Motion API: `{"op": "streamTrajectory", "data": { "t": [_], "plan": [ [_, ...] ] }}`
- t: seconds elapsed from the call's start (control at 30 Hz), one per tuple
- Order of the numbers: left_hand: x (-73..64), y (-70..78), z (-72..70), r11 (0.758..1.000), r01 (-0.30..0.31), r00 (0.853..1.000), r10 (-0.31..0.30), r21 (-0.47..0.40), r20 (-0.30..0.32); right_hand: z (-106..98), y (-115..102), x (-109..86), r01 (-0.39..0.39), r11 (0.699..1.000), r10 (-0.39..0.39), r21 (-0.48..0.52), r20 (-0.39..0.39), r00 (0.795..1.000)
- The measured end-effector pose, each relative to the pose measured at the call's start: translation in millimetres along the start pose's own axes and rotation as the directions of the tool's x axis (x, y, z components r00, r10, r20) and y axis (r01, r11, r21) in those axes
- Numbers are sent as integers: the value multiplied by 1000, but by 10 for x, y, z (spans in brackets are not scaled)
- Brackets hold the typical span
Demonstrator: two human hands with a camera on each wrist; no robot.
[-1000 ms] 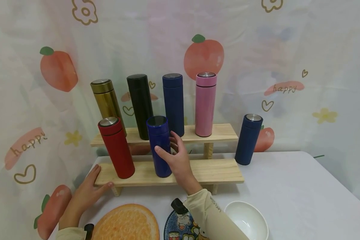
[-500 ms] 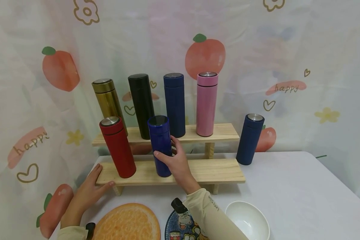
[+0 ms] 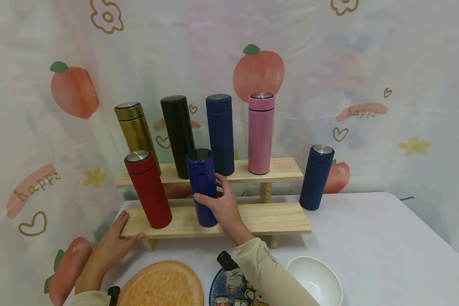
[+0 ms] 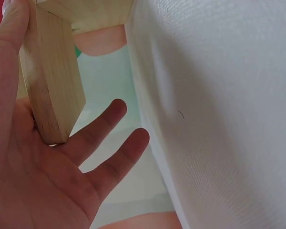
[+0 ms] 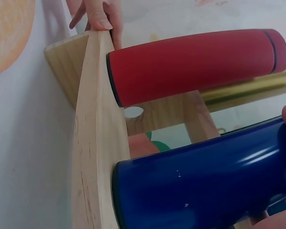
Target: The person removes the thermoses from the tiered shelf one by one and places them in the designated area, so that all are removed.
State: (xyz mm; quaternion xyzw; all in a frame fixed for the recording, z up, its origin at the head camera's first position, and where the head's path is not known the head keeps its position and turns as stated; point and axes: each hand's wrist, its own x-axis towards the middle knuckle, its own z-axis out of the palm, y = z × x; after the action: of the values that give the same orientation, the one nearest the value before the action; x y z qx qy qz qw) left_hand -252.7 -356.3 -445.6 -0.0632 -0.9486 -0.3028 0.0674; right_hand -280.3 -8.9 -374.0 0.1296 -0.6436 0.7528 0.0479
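My right hand (image 3: 226, 210) holds a glossy blue thermos (image 3: 200, 178) from its right side, thumb across the front and fingers behind. The thermos stands upright on the lower board (image 3: 271, 217) of a two-tier wooden shelf; in the right wrist view its base (image 5: 118, 191) meets the wood. At the board's left end, my left hand (image 3: 109, 246) grips the wood between thumb and fingers. Two of its fingers (image 4: 121, 152) stretch out past the board in the left wrist view. Between the hands, a red thermos (image 3: 148, 189) stands on the same board.
Gold (image 3: 135, 131), black (image 3: 177, 136), dark blue (image 3: 219, 136) and pink thermoses (image 3: 261, 136) line the upper board (image 3: 284, 168). Another dark blue thermos (image 3: 316, 178) stands on the white table right of the shelf. In front lie an orange round mat (image 3: 164, 284), a patterned denim mat (image 3: 223, 282) and a white bowl (image 3: 317, 276).
My right hand has slid slightly lower on the glossy blue thermos, which stays in place. The left hand keeps its hold on the shelf's end.
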Motion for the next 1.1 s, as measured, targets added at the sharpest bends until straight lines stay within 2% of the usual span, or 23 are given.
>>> {"op": "streamTrajectory", "data": {
  "t": [0.33, 0.53, 0.77, 1.1],
  "plan": [
    [4, 41, 38, 1000, 13, 1000, -13, 5, 23, -60, -17, -36, 20, 999, -18, 42, -49, 999],
    [23, 42, 40, 1000, 18, 999, -18, 6, 30, -127, -178, -96, 47, 998, -43, 51, -75, 996],
    [19, 7, 17, 1000, 2, 1000, -2, 5, 15, -261, -380, -180, 60, 995, -55, 79, -63, 997],
    [0, -9, -6, 999, 17, 1000, -17, 27, 23, -550, -595, -285, 94, 996, -94, 0, -72, 993]
  ]
}}
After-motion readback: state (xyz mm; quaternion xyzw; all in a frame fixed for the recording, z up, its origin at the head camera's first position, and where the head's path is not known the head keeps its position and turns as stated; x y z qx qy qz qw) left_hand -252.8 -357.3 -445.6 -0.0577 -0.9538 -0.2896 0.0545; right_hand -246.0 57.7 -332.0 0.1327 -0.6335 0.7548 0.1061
